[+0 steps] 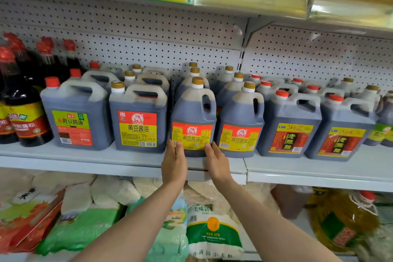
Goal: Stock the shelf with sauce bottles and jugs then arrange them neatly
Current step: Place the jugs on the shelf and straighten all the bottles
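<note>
A: Soy sauce jug point(193, 121), front row of the middle shelf point(119, 162), between a squarer jug point(138, 121) on its left and a matching one point(240, 125) on its right. Full, so likely heavy; rigid plastic, smooth sides.

B: Best hold?

A: Moulded handle for lifting; low on the base for sliding.

B: Hands?

A: Left hand point(174, 161) and right hand point(217, 162) reach up, fingers straight, flanking the label's lower corners. Grip wide, nothing clasped.

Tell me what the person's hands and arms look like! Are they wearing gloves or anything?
No gloves. Both the left hand and the right hand are bare, and so are both forearms: no sleeves reach into view. I can see no rings, watch or bracelets on them.
</note>
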### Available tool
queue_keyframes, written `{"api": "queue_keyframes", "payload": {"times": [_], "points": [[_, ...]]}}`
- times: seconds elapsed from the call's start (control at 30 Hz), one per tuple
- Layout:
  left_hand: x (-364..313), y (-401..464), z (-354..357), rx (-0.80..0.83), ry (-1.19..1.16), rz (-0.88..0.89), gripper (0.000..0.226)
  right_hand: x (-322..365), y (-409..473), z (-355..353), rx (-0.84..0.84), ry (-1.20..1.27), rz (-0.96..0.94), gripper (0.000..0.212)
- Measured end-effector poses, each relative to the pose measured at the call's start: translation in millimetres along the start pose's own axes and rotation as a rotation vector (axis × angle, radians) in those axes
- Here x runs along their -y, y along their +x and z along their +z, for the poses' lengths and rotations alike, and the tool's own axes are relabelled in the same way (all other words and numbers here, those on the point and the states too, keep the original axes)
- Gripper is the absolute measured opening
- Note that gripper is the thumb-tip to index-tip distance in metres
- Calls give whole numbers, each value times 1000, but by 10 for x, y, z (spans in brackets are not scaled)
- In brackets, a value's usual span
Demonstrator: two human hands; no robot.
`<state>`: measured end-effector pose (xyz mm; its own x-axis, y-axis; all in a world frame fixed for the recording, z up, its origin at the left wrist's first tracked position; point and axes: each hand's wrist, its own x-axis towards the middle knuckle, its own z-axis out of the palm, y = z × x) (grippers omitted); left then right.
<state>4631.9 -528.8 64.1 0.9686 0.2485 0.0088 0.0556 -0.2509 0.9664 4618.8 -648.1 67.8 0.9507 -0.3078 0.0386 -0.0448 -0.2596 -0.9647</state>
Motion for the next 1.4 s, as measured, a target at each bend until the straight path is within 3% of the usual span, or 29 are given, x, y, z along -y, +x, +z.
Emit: {"api": "queue_keyframes", "payload": {"times": [0.53, 0.73, 0.83, 1.07, 1.4], "points": [[-4, -86, -364, 132, -24, -32, 61, 256, -431, -74, -12, -40, 130, 52], [109, -321, -1037, 239, -136, -46, 57, 433, -1085, 57, -89, -95, 213, 43], [150, -509, -1506, 270, -260, -141, 56, 593, -1524, 220, -115, -47, 310, 31], [334, -854, -2553, 415, -341, -319, 68, 989, -2550, 687, -193, 33, 332, 51], [298, -1232, -3517, 397, -367, -318, 69, 1486, -3561, 976, -146, 92, 309, 52]]}}
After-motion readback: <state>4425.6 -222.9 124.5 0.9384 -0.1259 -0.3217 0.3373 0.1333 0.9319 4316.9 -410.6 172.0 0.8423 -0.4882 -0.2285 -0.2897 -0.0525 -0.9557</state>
